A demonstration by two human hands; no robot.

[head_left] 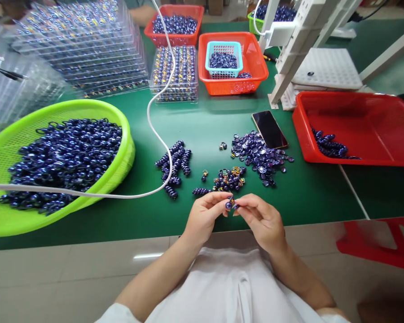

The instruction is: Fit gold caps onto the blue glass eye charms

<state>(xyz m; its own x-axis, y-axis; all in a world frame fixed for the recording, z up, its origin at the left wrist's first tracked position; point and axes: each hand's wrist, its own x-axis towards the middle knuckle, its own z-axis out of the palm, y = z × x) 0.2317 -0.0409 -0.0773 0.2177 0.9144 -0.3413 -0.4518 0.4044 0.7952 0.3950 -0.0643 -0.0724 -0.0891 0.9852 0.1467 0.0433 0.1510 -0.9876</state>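
Observation:
Close to the table's front edge, my left hand (pixel 207 213) pinches a small shiny dark blue rounded piece (pixel 228 205) with a bit of orange showing. My right hand (pixel 264 220) meets it, thumb and finger closed on a small dark blue cap (pixel 236 207). The two pieces are side by side, and the fingertips partly hide them. Just beyond lies a heap of blue pieces with yellow and orange parts (pixel 229 179). A pile of loose dark blue caps (pixel 261 157) spreads to its right. Stacked blue columns (pixel 175 166) lie to the left.
A green basket (pixel 126 148) full of blue pieces stands left, under a white cable (pixel 151 116). A phone (pixel 270 129) touches the cap pile. Red trays (pixel 363 107) stand right and an orange basket (pixel 259 67) behind. Stacked clear trays (pixel 87 49) rise back left; a white post (pixel 292 49) stands back right.

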